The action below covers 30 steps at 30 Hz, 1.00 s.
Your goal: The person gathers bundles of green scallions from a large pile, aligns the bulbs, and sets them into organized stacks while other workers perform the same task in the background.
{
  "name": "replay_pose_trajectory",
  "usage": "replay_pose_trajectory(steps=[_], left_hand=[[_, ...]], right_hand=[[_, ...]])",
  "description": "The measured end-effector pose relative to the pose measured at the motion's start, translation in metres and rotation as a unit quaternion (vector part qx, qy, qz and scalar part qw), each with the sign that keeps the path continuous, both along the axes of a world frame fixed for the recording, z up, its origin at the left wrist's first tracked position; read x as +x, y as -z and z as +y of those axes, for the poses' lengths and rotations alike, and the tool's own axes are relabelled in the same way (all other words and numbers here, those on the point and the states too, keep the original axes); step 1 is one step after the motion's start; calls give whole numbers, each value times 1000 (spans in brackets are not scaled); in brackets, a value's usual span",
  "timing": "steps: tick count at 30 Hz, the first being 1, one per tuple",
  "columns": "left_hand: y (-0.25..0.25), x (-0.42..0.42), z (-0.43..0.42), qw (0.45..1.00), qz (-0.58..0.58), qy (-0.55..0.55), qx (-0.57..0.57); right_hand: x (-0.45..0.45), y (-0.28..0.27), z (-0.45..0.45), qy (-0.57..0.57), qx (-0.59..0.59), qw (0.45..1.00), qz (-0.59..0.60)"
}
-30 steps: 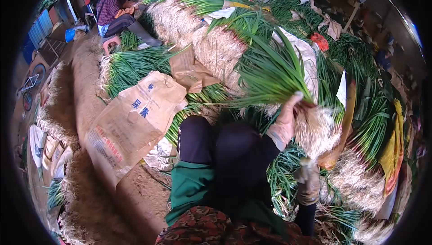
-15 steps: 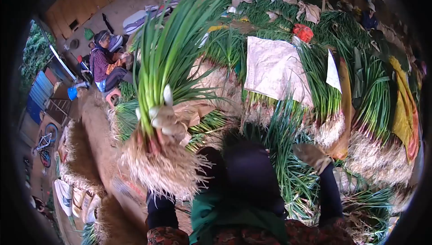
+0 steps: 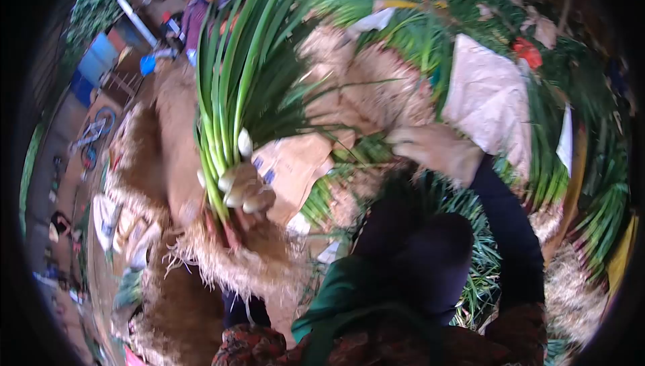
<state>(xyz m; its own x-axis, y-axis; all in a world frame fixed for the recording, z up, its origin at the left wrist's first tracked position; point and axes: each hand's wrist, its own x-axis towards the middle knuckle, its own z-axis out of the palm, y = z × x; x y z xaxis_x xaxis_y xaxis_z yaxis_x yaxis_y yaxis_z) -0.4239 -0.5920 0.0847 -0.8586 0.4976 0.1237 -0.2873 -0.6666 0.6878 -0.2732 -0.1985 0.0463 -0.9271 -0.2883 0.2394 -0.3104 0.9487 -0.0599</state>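
A bunch of spring onions (image 3: 225,117) stands upright in front of me, leaves up and pale stringy roots hanging below. My left hand (image 3: 245,188) is closed around its lower stalks, with the fingers showing on the near side. My right hand (image 3: 437,151), blurred, hangs over the onions beyond my knees. Its fingers look stretched out to the left, with nothing visible in them. Below and left of it lie loose spring onions (image 3: 322,201) next to a brown paper-like sack (image 3: 292,161).
A pale woven sheet (image 3: 487,90) covers onions on the right, with more bunches (image 3: 547,171) beside it. Rooty bundles (image 3: 144,164) line the left side of an earth path (image 3: 178,137). Another person (image 3: 195,16) sits at the far left. A bicycle (image 3: 94,134) stands farther off.
My view has swung to the right relative to the onions, blurring the scene. My right hand has moved from beside my right knee forward and left. My left hand still holds the bunch.
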Motion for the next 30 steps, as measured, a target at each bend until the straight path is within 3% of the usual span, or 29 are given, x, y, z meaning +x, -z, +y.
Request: replay_pose_trajectory(steps=[2,4,7,8,9,10,13,14,16,19,20,21,22,25,26,27,30], left_hand=[[-4,-29,15,1000,16,11,6],[2,-69,24,999,25,28,7],[40,-152,29,998,14,64,-2],[67,-191,18,991,2,128,-34],[96,-210,13,990,-15,132,-39],[131,-230,10,989,-32,138,-42],[339,-280,-41,982,-122,37,-143],[379,-262,-50,971,-155,-1,-181],[397,-206,-61,913,-353,-40,-200],[489,-202,-109,903,-354,0,-245],[501,-199,-119,904,-344,14,-255],[479,-194,-117,870,-412,6,-270],[478,-200,-122,858,-410,-4,-308],[476,-203,-136,743,-254,-171,-595],[496,-205,-161,603,-67,-177,-775],[448,-187,-149,632,-7,-216,-745],[450,-194,-167,588,156,-232,-759]], right_hand=[[33,23,17,100,-87,985,-110],[75,51,24,258,-173,929,-202],[161,118,33,414,-198,837,-296],[191,136,27,449,-194,808,-328],[254,191,47,399,-139,842,-335],[282,197,34,438,-144,809,-365],[320,206,4,515,-176,729,-416],[333,208,-7,534,-187,706,-426],[342,212,-21,555,-201,681,-433],[362,212,-44,583,-218,645,-443],[366,213,-49,587,-222,639,-445],[370,214,-55,591,-224,632,-448],[376,215,-61,595,-229,626,-450],[383,220,-73,601,-236,619,-447],[385,222,-77,602,-238,618,-445],[387,228,-79,599,-241,623,-442],[383,230,-101,585,-241,650,-420]])
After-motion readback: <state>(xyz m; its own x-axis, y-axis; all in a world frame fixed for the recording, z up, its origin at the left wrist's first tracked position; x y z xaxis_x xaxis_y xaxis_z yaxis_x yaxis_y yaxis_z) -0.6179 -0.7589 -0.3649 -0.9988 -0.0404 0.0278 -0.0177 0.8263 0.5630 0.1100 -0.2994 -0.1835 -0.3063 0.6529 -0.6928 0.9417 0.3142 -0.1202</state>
